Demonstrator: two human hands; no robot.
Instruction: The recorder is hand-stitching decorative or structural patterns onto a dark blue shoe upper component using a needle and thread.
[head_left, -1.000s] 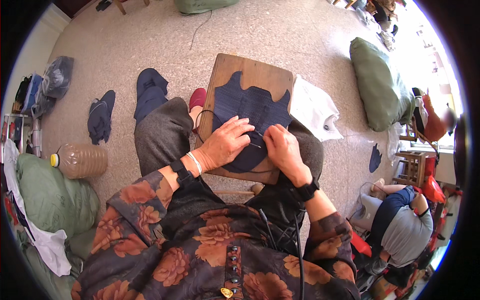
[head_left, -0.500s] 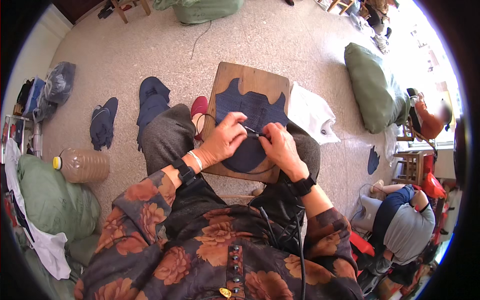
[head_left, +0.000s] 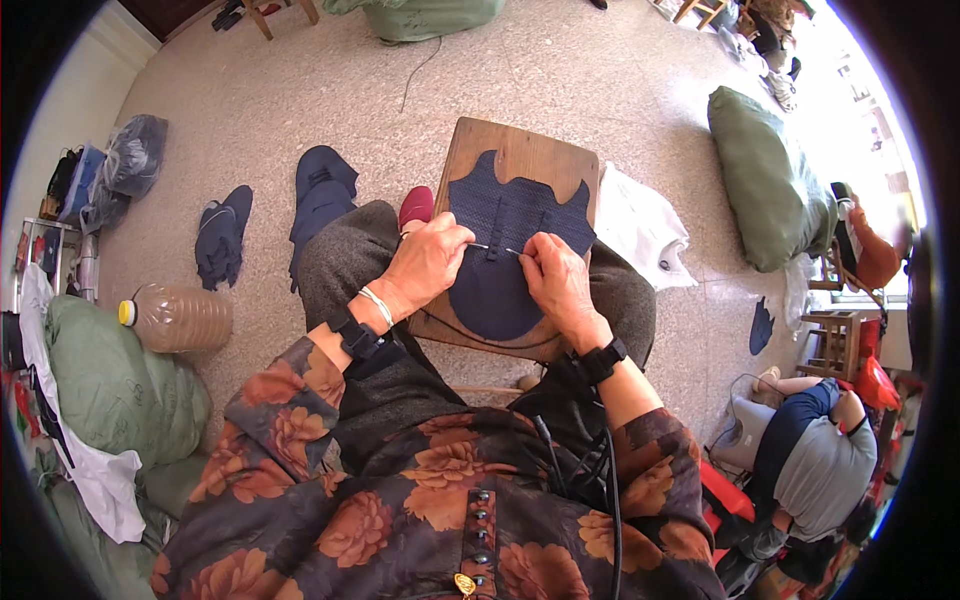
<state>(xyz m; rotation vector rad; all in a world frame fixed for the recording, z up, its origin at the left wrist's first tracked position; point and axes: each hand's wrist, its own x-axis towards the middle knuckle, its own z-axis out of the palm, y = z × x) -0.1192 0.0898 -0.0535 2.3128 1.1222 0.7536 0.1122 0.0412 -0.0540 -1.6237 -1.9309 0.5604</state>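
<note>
A navy fabric piece (head_left: 515, 205) with a wavy top edge and a rounded lower end lies on a wooden board (head_left: 475, 140) between my knees. Over its middle, my left hand (head_left: 425, 268) and my right hand (head_left: 560, 285) face each other, closed in pinches. A thin pale tip (head_left: 481, 245) sticks out of the left fingers, and another pale tip (head_left: 513, 251) out of the right. They look like the two ends of one dark cord (head_left: 450, 328), which loops below the fabric. A narrow dark strap (head_left: 495, 232) lies on the fabric between the tips.
Beside the board lies a white bag (head_left: 640, 230). More navy pieces (head_left: 322, 205) are on the floor at left, with a yellow-capped jug (head_left: 180, 318) nearby. Green sacks (head_left: 765, 180) stand around. A bent-over person (head_left: 820, 450) is at the lower right.
My hands have drawn slightly apart and the pale tips now face each other across a gap. The cord's loop beside my left hand no longer shows. The whole view has shifted a little.
</note>
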